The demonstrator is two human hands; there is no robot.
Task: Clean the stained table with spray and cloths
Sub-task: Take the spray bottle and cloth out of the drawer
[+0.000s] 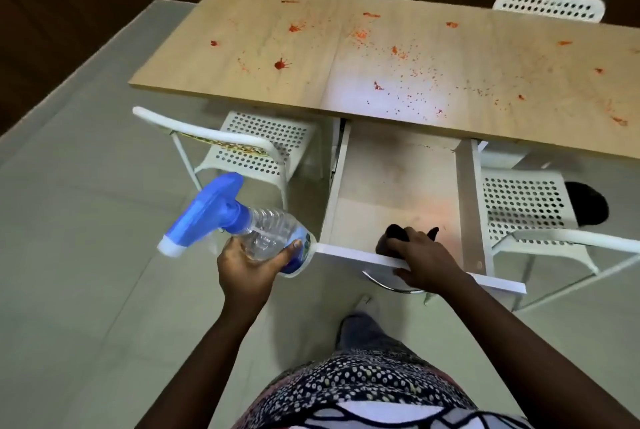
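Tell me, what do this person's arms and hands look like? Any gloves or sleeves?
Both arms are bare from the bottom edge of the view to the fingertips: no sleeves show, and no gloves. The left hand and the right hand carry no ring, watch or bracelet that I can see. Lower down, the person wears a garment with a black-and-white dotted pattern.

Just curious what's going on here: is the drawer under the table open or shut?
Open. The drawer is pulled out from under the table, its bare floor showing.
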